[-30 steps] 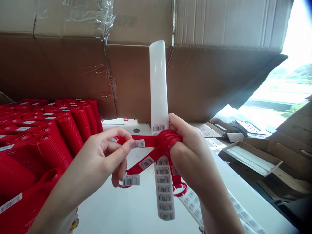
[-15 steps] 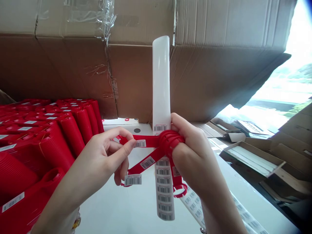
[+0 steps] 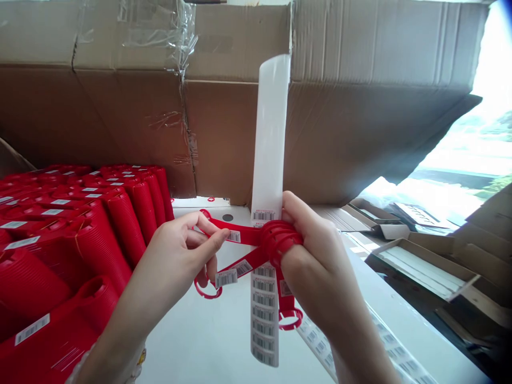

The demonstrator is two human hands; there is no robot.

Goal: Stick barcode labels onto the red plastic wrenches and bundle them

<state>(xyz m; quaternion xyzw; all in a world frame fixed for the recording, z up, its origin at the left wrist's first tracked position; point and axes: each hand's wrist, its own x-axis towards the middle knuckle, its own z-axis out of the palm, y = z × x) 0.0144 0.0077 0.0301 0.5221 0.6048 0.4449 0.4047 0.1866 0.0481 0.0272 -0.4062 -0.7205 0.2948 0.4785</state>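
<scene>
As your left hand (image 3: pixel 176 256) pinches a flat, red plastic strap (image 3: pixel 250 235) at its barcode label, a separate white barcode label (image 3: pixel 226 278) sits by your lower fingers, over another red strap (image 3: pixel 260 257). Your right hand (image 3: pixel 320 256) grips the bunched red rings (image 3: pixel 278 240) and an upright, curling white label strip (image 3: pixel 271 138). You seem to be seating the label flat; that calls for a steady right grip and even fingertip pressure.

Stacked red ribbed plastic pieces (image 3: pixel 120 224) stand at your left, beside the smooth white tabletop (image 3: pixel 180 341). Big brown cardboard (image 3: pixel 224 138) spans the back. Printed barcode sheets (image 3: pixel 316 341) lie by your right forearm; farther right are an open cardboard box (image 3: pixel 460 288) and bright daylight.
</scene>
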